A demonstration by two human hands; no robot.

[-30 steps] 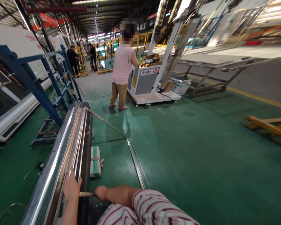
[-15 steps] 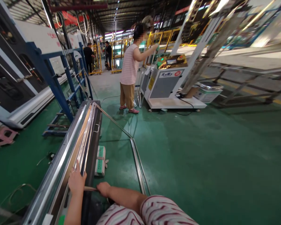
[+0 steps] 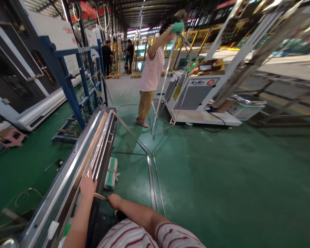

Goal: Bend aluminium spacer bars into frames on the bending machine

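A thin metal frame [image 3: 150, 156] reaches out from a long metal machine bed [image 3: 89, 151] over the green floor. My left hand [image 3: 88, 186] lies flat with spread fingers on the shiny rails of the bed. My right hand [image 3: 114, 200] is closed on the near bar of the frame [image 3: 101, 196], right beside the left hand. My striped sleeve covers the lower middle of the view.
A person in a striped top [image 3: 152, 69] lifts another thin frame [image 3: 165, 82] beside a white machine [image 3: 196, 93]. A blue rack [image 3: 74, 75] stands left. Two more people [image 3: 119, 57] stand far back. Green-white boxes [image 3: 111, 174] lie by the bed.
The view has shifted left and down. The person in the striped top has raised an arm and lifted a frame. My hands stay on the bed and bar.
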